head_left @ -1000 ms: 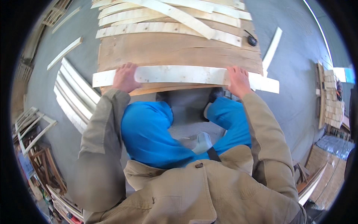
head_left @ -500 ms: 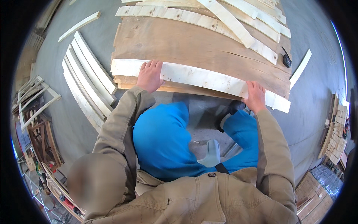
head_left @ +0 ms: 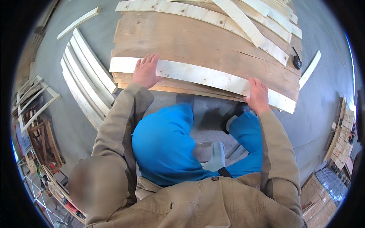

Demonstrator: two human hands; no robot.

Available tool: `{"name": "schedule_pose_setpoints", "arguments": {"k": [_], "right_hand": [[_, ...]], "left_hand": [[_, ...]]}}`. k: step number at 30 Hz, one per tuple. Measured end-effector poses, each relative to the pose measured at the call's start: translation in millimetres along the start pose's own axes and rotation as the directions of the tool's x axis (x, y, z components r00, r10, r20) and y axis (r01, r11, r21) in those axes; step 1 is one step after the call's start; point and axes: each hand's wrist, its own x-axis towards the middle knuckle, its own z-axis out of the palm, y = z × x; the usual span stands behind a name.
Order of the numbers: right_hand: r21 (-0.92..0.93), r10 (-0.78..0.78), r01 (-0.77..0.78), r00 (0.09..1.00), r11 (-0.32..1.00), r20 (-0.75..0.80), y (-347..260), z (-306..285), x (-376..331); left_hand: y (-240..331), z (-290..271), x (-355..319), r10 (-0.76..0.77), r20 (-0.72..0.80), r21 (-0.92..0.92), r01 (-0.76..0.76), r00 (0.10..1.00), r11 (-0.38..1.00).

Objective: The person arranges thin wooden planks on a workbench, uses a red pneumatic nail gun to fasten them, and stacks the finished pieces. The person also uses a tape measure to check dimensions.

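Observation:
A long pale wooden board (head_left: pixel 201 75) lies across the near edge of a worn plywood tabletop (head_left: pixel 171 38). My left hand (head_left: pixel 147 71) grips it toward its left end, fingers laid over the upper face and the thumb at the near edge. Toward the other end, my right hand (head_left: pixel 257 95) holds the same board, its fingers bent over the top. The right tip of the board reaches close to the tabletop's near right corner. My palms hide parts of the near edge.
More pale boards (head_left: pixel 237 21) lie crossed along the tabletop's far side. A black tape measure (head_left: pixel 297 62) rests by its right edge. Several boards (head_left: pixel 81 83) lie on the floor to the left, another board (head_left: pixel 310 70) to the right. Wooden frames (head_left: pixel 38 102) stand farther left.
My left hand has shifted slightly left along the board, with its fingers a little more spread. The right hand keeps its hold. The whole view has moved slightly.

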Motion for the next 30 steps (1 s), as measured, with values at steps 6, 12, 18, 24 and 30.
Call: {"name": "schedule_pose_setpoints", "arguments": {"k": [6,12,18,24,30], "right_hand": [[0.031,0.002,-0.004,0.999,1.000,0.048,9.0,-3.4,-2.7],[0.150,-0.010,0.004,0.999,0.989,0.045,22.7,-7.3,4.9],[0.102,0.085,-0.097,0.989,0.990,0.119,89.3,-56.1,4.1],[-0.034,0.211,-0.209,0.960,0.977,0.183,155.4,-97.1,-16.0],[-0.111,0.253,-0.232,0.937,0.966,0.240,197.8,-84.1,-36.7]], "left_hand": [[-32.7,2.8,-13.1,-0.081,-0.027,-0.050,0.080,0.996,0.996],[-69.5,0.7,-27.1,-0.135,-0.131,-0.143,0.116,0.982,0.983],[-32.9,-23.4,1.8,0.055,-0.114,-0.220,-0.080,0.992,0.972],[28.0,-27.1,28.0,0.101,0.103,-0.215,-0.077,0.989,0.974],[44.3,-6.9,47.4,0.132,0.218,-0.193,-0.090,0.967,0.977]]}}
